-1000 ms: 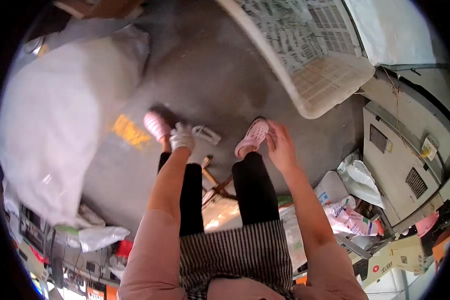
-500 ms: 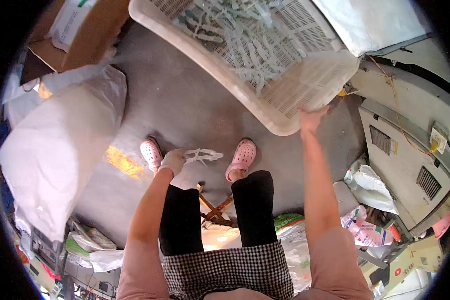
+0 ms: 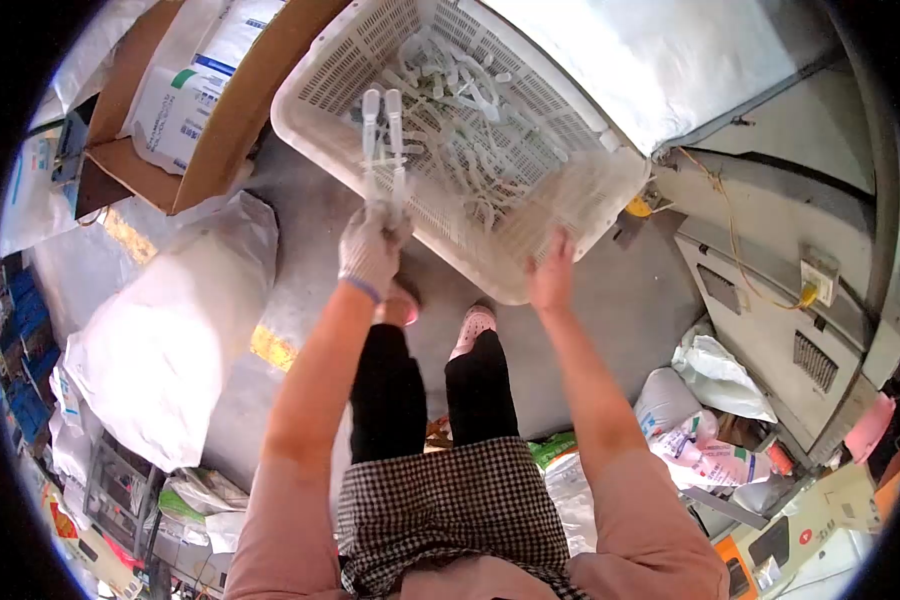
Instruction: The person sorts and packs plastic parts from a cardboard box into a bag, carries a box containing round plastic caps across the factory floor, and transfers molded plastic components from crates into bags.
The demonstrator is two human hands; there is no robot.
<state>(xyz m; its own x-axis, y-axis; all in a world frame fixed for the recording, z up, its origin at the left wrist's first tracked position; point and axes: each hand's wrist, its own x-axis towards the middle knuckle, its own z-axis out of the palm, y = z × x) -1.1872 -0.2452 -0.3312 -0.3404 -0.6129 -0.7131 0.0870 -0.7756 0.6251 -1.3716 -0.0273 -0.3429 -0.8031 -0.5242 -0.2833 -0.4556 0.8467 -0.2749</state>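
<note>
My gloved left hand is closed around the lower end of a translucent plastic moulded piece, which has two long, spoon-like arms with rounded tips. The piece stands up over the near left rim of a white slatted plastic basket. Inside the basket lies a loose heap of similar clear plastic pieces. My bare right hand, somewhat blurred, is at the basket's near rim by the front corner, with its fingers over the edge.
A cardboard box holding printed bags stands at the left. Below it sits a large white sack. To the right is a beige machine cabinet with a cable and socket. More bags lie at its foot.
My left hand has risen from near my feet to the basket's left rim, bringing the plastic piece. The basket and my right hand have shifted left and nearer to me.
</note>
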